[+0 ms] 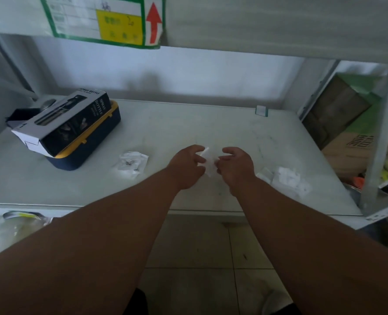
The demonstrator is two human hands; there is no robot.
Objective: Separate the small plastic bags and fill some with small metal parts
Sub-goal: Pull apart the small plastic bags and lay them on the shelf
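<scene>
One pale shelf (188, 133), running the full width, with another shelf overhead carrying one green-bordered label (102, 19) that has a yellow panel and a red up arrow.

One black spray-bottle box (63, 123) far left, lying tilted on top of one navy case with a yellow rim (93, 146). One dark object behind the box, too blurred to identify.

One brown cardboard box (352, 153) off the right end, behind the shelf post.

Two bare forearms reaching in from the near edge. Left hand (186, 167) and right hand (233, 167) close together at mid-shelf, both gripping one small clear plastic bag (207, 162) between them, fingers curled narrow and pinching its opposite edges. Bag looks thin, whitish-translucent, crumpled, held just above the surface; contents not discernible.

Two loose piles of bags on the shelf, well apart:
- left pile (131, 164), left of the hands and near the navy case; clear bags with small dark metal bits visible inside. Count of bags unclear.
- right pile (286, 180), just right of the right wrist near the front edge; white, crumpled, overlapping. Count unclear, no dark bits visible.

One small white tag with green edge (261, 110) at the far right of the shelf, standing apart from everything.
</scene>
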